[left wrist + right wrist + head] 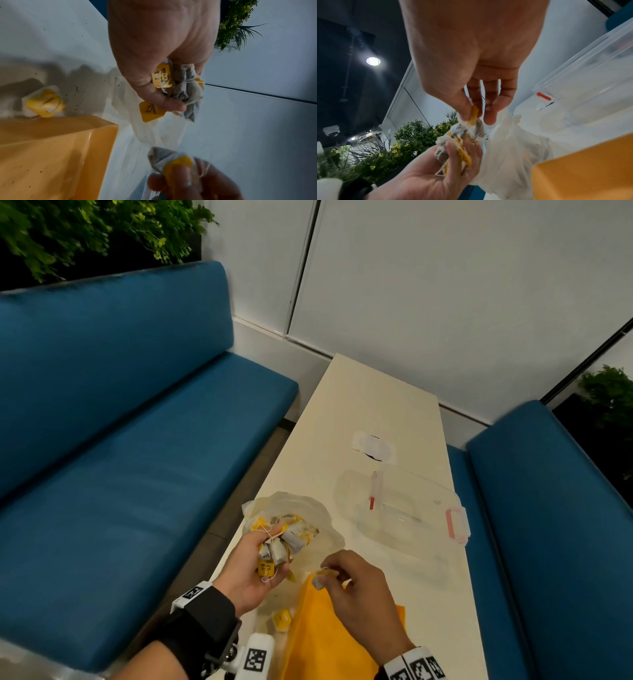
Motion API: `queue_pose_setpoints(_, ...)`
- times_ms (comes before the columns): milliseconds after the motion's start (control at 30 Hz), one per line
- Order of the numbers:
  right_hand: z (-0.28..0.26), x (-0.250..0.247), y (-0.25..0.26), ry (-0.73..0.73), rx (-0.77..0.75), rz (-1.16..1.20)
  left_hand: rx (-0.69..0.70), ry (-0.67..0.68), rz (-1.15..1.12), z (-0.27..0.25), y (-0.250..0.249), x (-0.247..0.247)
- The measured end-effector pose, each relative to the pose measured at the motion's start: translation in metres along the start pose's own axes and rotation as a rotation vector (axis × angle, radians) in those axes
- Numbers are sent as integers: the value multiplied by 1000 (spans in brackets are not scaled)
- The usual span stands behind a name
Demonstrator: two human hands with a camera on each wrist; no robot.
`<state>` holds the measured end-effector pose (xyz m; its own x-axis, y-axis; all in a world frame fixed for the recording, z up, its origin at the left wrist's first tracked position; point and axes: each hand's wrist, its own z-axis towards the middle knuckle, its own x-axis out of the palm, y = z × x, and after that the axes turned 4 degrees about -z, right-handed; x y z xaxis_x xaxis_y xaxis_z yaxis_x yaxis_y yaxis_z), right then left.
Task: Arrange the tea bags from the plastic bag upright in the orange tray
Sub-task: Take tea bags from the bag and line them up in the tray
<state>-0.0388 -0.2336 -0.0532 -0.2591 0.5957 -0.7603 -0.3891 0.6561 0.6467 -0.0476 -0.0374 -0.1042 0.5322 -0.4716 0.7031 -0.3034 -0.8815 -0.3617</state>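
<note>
The person stands at the near end of a long cream worktop (370, 405) set between two blue upholstered benches (137, 412), both hands busy over it. The left hand (251, 568) is turned palm up, its fingers curled round a crumpled bunch of grey paper tea bags with yellow tags and tangled white strings (277, 549); the wrist view shows one yellow tag (150, 111) dangling below the thumb. Just behind that hand sits the thin translucent plastic bag (301, 508), its mouth open and more yellow-tagged tea bags heaped inside. The right hand (356, 594) hovers just beside the left, thumb and fingertips pinching a single tea bag with a yellow tag (320, 577), held right over the far corner of the orange plastic tray (329, 638). The tray lies on the worktop's near end, below the right hand; what shows of its floor is bare apart from a few dark specks. One loose tea bag with a yellow tag (281, 620) lies on the worktop just beside the tray's left edge, with dark crumbs of tea scattered near it. Farther along the worktop stands a clear plastic storage box with red latches (411, 508), and beyond it lies a small white wrapper (373, 446). Green leafy plants (85, 231) rise behind the left bench.
</note>
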Motion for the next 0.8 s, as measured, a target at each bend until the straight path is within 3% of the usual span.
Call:
queue_pose_setpoints(333, -6, 3, -43, 57, 121, -168, -85, 9, 170, -32, 1, -44)
queue_pose_setpoints(433, -4, 8, -55, 121, 185, -239, -146, -11, 231, -40, 12, -52)
queue_pose_setpoints(633, 6, 20, -58, 185, 217, -322, -350, 99, 348, -40, 43, -57)
queue_pose_setpoints(800, 15, 29, -62, 231, 244, -421, -398, 94, 369, -31, 61, -63)
